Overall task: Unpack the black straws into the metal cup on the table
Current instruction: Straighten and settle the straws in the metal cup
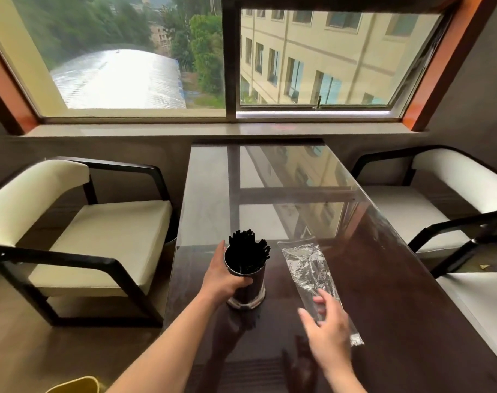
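Right hand [329,327] is hovering over the near end of the plastic bag [312,275], grip wide open, fingers spread, holding nothing. The bag is lying flat on the counter [389,307]. Just left of it, the left hand [227,276] is wrapping its grip round the metal cup [251,290], with the black straws [247,251] standing bunched inside.

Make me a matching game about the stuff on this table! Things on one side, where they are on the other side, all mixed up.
Things:
1. straws
2. cup
3. bag
4. right hand

Places or states:
A. lying on the table
B. standing in the cup
C. gripped by the left hand
D. open, over the near end of the bag

Pairs: 1-B, 2-C, 3-A, 4-D
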